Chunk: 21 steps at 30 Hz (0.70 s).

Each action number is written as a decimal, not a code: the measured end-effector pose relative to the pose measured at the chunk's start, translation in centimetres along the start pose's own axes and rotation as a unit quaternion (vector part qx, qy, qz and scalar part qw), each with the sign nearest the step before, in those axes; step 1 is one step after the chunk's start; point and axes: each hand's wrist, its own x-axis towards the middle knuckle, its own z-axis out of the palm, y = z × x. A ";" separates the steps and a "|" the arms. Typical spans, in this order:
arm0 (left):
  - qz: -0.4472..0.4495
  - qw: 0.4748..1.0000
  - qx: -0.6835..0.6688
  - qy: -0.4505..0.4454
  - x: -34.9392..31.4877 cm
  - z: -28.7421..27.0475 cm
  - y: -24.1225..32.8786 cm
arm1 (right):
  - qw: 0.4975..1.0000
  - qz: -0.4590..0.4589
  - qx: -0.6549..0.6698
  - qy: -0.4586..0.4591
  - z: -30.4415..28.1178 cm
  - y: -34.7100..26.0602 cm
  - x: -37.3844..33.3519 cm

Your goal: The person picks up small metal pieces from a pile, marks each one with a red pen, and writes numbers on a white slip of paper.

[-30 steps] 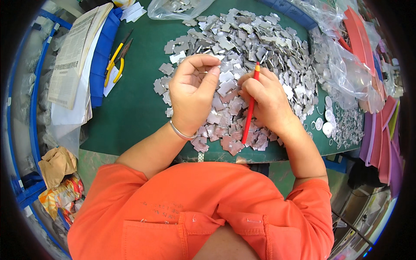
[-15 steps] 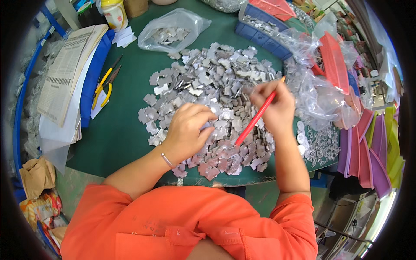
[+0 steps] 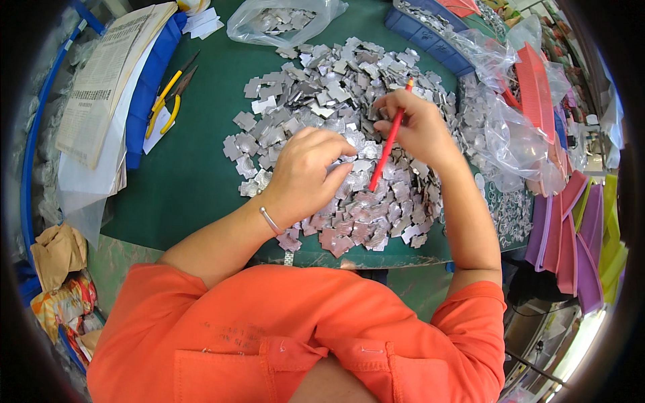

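A big heap of small flat silver metal pieces (image 3: 316, 101) covers the middle of a green table (image 3: 195, 181). My left hand (image 3: 306, 176) rests on the heap's near side, fingers curled down onto the pieces; whether it pinches one is hidden. A thin metal bangle (image 3: 269, 219) circles that wrist. My right hand (image 3: 416, 127) grips a slim red stick (image 3: 390, 138), like a pencil, slanting down to a tip on the pieces just right of my left fingers. My orange shirt (image 3: 302, 336) fills the lower part of the view.
Yellow-handled pliers (image 3: 168, 101) lie left of the heap beside a stack of papers (image 3: 101, 80) on a blue folder. A clear bag of pieces (image 3: 282, 20) sits at the back. A blue tray (image 3: 430, 40), crumpled clear bags (image 3: 510, 134) and coloured plastic sheets (image 3: 578, 228) crowd the right.
My left hand came down from in front of me onto the heap. The red stick swung from hanging upright to slanting, its tip now on the pieces. The view shifted a little.
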 end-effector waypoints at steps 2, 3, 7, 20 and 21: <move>0.001 1.000 -0.002 0.000 0.0 0.1 0.0 | 0.983 -0.086 -0.144 0.071 1.0 -0.1 0.0; -0.001 1.000 -0.003 -0.001 0.1 0.1 0.0 | 0.977 -0.102 -0.167 0.085 1.2 -0.1 0.2; -0.018 1.000 -0.021 0.012 0.1 0.0 0.2 | 0.956 -0.144 -0.227 0.119 1.4 -0.7 0.3; -0.278 0.825 -0.488 0.065 0.0 0.3 0.6 | 0.942 -0.211 -0.007 0.259 5.2 -5.4 -3.8; -0.281 0.820 -0.496 0.062 0.2 0.2 0.9 | 0.943 -0.178 0.035 0.278 5.4 -5.1 -4.1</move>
